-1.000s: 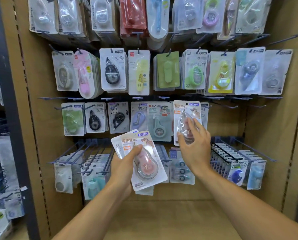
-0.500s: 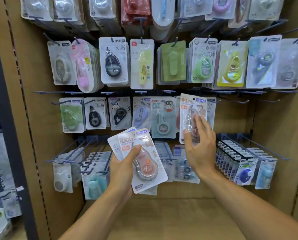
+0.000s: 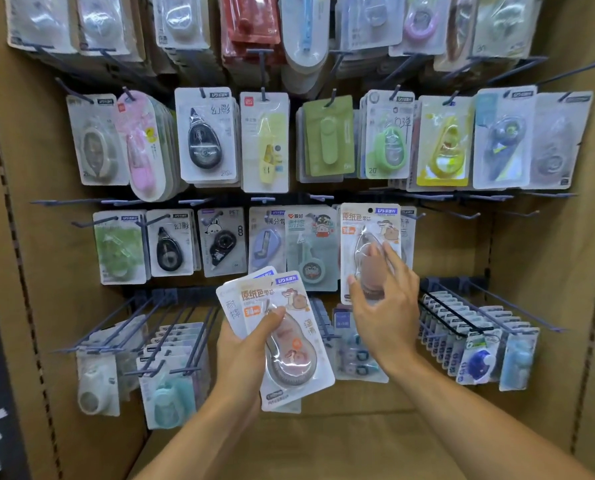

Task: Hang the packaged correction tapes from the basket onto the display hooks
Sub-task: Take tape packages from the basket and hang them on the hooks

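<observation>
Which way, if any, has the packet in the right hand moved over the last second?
No clear move. The packet in the right hand sits beside the hanging teal packet, tops about level, just as before.

Even, bright overhead light; glare on top-row packages (image 3: 171,26); edges blurred, wide-angle bowing at sides.

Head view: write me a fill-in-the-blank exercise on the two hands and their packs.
1. The left hand grips a fanned stack of packs with its ____ pressed on the front.
2. The right hand holds ____ pack up at the middle row.
3. The pink pack hangs in the row ____ that one.

Missing: thumb; one; above
</observation>
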Demonstrator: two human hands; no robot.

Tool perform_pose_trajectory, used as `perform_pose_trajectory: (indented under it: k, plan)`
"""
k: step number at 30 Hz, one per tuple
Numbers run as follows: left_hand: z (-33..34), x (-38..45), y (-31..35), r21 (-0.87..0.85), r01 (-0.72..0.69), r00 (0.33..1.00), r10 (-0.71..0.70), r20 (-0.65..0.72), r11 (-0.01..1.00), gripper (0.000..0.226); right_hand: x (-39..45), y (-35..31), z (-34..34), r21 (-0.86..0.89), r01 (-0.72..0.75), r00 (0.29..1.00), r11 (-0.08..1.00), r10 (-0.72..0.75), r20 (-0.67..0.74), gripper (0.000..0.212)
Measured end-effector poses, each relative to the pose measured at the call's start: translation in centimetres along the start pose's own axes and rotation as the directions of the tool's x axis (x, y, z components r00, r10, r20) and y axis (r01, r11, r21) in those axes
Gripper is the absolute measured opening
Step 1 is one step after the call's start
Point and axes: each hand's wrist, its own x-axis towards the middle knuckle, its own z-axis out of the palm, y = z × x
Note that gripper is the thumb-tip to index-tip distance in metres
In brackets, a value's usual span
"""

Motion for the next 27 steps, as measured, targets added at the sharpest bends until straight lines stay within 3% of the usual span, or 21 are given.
perform_pose_trajectory:
  k: [15,22,27]
  plan:
    - [1.3,0.4,-0.9,0.006,0.047,0.999,-0.047,-0.022,0.999,0.040,0.7,-0.6,-0.9,0.067,-0.034,0.999,0.997,0.034,0.010,0.066]
    - [1.6,0.3,-1.0,0.009,0.055,0.998,-0.055,-0.003,0.998,0.044,0.8,-0.3,-1.2,0.021,-0.084,0.988,0.996,0.081,0.131,0.064]
    - [2.1,-0.2,-1.2,0.012,0.055,0.998,-0.055,0.005,0.998,0.040,5.2,1.5,1.1,-0.195,-0.024,0.944,0.980,0.086,0.319,0.064]
